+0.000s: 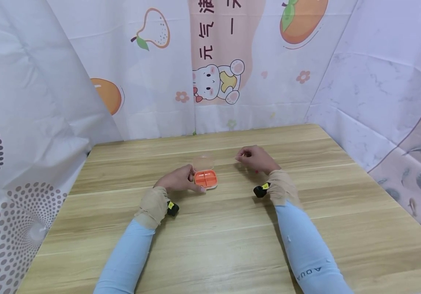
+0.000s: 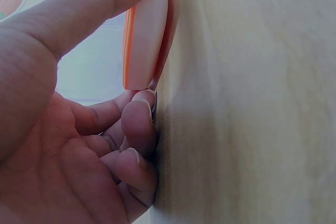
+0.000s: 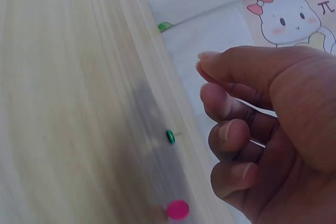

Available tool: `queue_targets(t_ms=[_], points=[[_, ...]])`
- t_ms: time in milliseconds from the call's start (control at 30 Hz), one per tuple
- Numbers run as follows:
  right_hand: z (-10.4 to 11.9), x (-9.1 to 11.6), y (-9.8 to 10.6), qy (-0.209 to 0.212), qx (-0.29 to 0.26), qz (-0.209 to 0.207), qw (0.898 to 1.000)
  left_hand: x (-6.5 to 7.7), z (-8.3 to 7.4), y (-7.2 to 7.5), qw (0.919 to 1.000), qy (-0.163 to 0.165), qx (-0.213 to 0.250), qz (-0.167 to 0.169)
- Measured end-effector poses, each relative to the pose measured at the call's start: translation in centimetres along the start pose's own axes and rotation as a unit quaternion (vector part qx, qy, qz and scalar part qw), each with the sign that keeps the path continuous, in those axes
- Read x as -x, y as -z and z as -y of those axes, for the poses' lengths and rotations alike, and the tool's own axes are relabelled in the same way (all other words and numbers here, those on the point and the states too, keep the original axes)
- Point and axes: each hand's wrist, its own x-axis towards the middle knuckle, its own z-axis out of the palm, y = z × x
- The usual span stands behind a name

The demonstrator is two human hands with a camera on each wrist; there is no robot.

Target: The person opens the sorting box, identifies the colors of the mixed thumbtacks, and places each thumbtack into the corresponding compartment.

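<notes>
An orange-and-white pill box (image 1: 205,179) with several compartments sits on the table, its clear lid (image 1: 203,162) swung open at the back. My left hand (image 1: 180,179) grips it from the left, thumb along the near side and fingers behind. In the left wrist view the box's pale side (image 2: 147,45) lies under the thumb. Right of the box, my right hand (image 1: 257,158) hovers over the table, thumb and index tips together; I cannot tell if they pinch something tiny. Below that hand, the right wrist view shows a green thumbtack (image 3: 170,136) and a round pink piece (image 3: 178,210).
The wooden table (image 1: 210,241) reaches to a printed curtain (image 1: 159,81) along its back. Another curtain (image 1: 390,81) hangs at the right side. Black wrist cameras (image 1: 260,191) sit on both wrists.
</notes>
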Motion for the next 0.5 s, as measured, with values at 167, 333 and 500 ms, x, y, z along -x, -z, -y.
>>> queue_targets(t_ms=[167,333,500], points=[[-0.8,0.3,0.6,-0.018,-0.011,-0.006,1.000,-0.1,0.2,0.1,1.0000,0.000,0.006,0.000],[-1.9,0.6,0.9,-0.032,-0.021,-0.012,0.999,0.0,0.1,0.0,1.0000,0.000,0.004,0.001],[-2.3,0.8,1.1,-0.033,-0.010,-0.015,0.999,0.0,0.1,0.0,1.0000,-0.003,-0.006,0.004]])
